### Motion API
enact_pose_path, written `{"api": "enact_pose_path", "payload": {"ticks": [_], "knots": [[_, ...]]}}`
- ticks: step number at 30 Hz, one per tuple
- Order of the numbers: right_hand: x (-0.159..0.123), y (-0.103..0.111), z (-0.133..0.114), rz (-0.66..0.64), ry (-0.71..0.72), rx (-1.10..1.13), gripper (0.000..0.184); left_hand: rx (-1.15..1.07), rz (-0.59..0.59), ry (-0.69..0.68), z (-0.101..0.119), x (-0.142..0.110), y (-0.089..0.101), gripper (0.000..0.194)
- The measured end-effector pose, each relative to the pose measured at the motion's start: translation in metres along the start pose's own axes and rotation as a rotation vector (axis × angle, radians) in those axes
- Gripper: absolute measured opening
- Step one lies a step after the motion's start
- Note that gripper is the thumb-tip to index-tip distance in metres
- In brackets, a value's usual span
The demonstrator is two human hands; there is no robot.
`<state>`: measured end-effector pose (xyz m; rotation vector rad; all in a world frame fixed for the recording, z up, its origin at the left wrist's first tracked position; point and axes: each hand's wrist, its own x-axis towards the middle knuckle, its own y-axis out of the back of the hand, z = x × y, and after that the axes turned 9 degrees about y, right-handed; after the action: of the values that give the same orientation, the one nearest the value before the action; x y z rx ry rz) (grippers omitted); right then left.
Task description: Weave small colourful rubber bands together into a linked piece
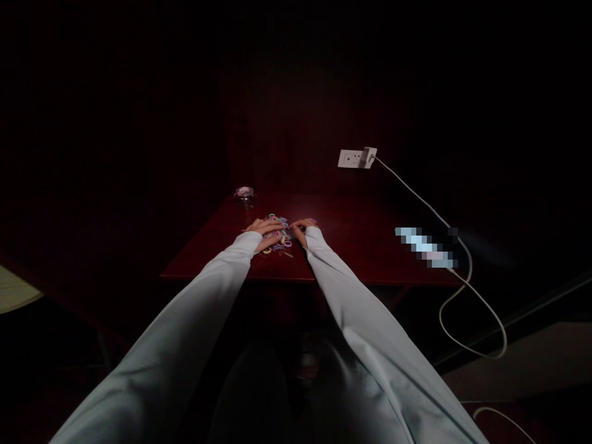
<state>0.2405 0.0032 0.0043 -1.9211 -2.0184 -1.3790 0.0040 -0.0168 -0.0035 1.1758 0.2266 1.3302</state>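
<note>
A pile of small coloured rings that look like hair ties, in yellow, purple, green and pink, lies on the dark red table. Over the pile, my left hand reaches with fingers stretched out and thumb apart, touching or just above the rings. My right hand is at the pile's right side, its fingers bent and thumb close to the index finger. Something small and dark shows by those fingertips, too dim to name. Some rings are hidden beneath my left hand.
At the table's back left stands a small clear jar. A charger sits in the wall socket, its white cable looping down past a blurred lit phone-like thing on the right. Surroundings are very dark.
</note>
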Motion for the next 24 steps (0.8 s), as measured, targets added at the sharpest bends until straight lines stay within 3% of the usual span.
{"api": "enact_pose_path", "payload": {"ticks": [6,24], "knots": [[0.004,-0.007,0.007,-0.106,0.03,-0.197,0.008,0.044,0.027,-0.028,-0.008,0.002,-0.007,0.028],[0.011,-0.003,-0.004,-0.162,-0.016,-0.128,0.003,0.009,0.045,0.039,-0.003,0.004,0.002,0.019]]}}
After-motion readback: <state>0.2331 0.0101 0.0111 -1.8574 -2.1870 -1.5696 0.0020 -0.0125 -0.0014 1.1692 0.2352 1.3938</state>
